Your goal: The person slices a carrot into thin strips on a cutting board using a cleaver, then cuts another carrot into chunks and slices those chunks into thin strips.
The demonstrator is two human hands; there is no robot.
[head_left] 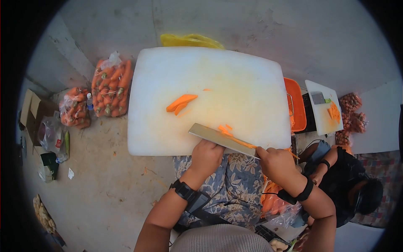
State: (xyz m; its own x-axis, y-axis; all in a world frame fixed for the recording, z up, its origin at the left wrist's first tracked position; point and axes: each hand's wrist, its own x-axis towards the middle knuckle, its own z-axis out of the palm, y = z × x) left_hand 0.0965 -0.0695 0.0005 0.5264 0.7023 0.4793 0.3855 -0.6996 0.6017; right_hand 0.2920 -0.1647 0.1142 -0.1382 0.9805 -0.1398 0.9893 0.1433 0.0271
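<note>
My right hand (277, 163) is wrapped round the handle end of a cleaver (224, 140), whose broad blade lies slantwise over the near edge of a white cutting board (159, 75). Carrot shreds (226, 131) lie along the blade's far side. My left hand (208, 157) is closed at the board's near edge, its curled fingers against the near side of the blade; whatever is under them is hidden. Farther up the board rest cut carrot pieces (181, 103) and a small carrot sliver (207, 89).
Bags of whole carrots (111, 88) stand left of the board. An orange crate (296, 105) sits at its right. Beyond it, a co-worker (348, 180) sits by a second cutting board (321, 122) with a cleaver (317, 98). A yellow plastic bag (191, 40) lies behind my board.
</note>
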